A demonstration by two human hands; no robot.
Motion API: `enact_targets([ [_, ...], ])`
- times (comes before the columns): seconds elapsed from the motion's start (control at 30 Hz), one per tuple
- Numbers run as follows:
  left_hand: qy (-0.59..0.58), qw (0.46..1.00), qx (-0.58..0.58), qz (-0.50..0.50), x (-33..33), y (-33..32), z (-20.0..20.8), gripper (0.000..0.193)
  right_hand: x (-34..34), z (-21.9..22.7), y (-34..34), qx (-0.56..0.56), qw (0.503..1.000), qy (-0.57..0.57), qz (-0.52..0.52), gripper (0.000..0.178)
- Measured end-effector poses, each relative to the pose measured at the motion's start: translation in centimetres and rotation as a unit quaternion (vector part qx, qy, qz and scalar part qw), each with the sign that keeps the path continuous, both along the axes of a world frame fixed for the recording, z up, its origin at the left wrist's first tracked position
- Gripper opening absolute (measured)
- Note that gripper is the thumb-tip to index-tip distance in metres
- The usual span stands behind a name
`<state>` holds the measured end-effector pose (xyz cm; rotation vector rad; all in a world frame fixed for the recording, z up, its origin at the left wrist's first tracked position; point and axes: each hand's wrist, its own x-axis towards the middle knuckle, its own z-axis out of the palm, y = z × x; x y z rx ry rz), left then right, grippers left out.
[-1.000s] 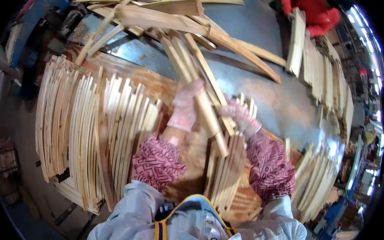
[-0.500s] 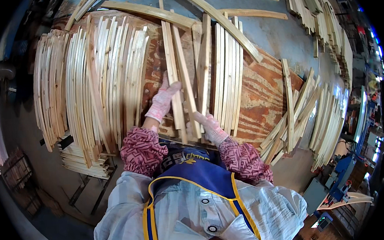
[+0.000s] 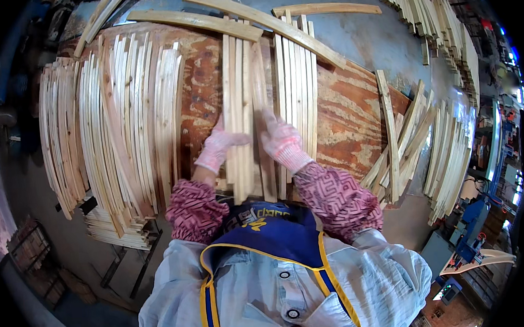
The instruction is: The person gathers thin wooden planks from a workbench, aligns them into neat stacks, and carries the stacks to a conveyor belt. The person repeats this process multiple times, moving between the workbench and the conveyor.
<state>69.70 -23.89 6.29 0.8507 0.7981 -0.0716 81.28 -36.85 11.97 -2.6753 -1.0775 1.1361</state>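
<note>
My left hand (image 3: 215, 149), in a pale pink-and-white knit glove, grips the left edge of a small bundle of wooden strips (image 3: 235, 100), its thumb lying across their top. The strips lie lengthwise, side by side, with uneven near ends. My right hand (image 3: 283, 143), gloved alike, has its fingers closed on a separate wooden strip (image 3: 259, 75) just right of the bundle. That strip is slightly blurred, and some of the right fingertips are hidden. Close to the right hand lies a row of pale strips (image 3: 296, 79).
Many strips (image 3: 122, 105) fill the left of the worn brown board (image 3: 352, 123). Long slats (image 3: 267, 27) cross over the far ends. A loose, crossed pile (image 3: 409, 138) lies at the right, with more stacks (image 3: 448, 148) beyond. A blue machine (image 3: 470, 226) stands at lower right.
The strips in the middle, apart and slanted before, now lie together on the left-hand side. My right hand has moved farther forward along a strip. The whole view has shifted slightly.
</note>
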Motion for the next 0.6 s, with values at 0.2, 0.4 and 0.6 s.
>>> enact_targets([
  [0.2,0.029,0.992,0.096,-0.081,-3.4,5.5,-0.1,0.117,4.1,-0.2,6.4,-0.054,0.991,0.000,-0.124,0.070],
  [0.4,-0.017,0.986,0.159,-0.047,-2.4,-0.2,-1.0,0.130,7.3,-0.9,2.1,0.035,0.981,0.038,-0.189,0.057],
  [0.6,0.277,0.786,0.361,-0.419,2.8,0.1,3.5,0.110,18.5,2.2,3.9,-0.100,0.924,-0.368,0.026,0.082],
])
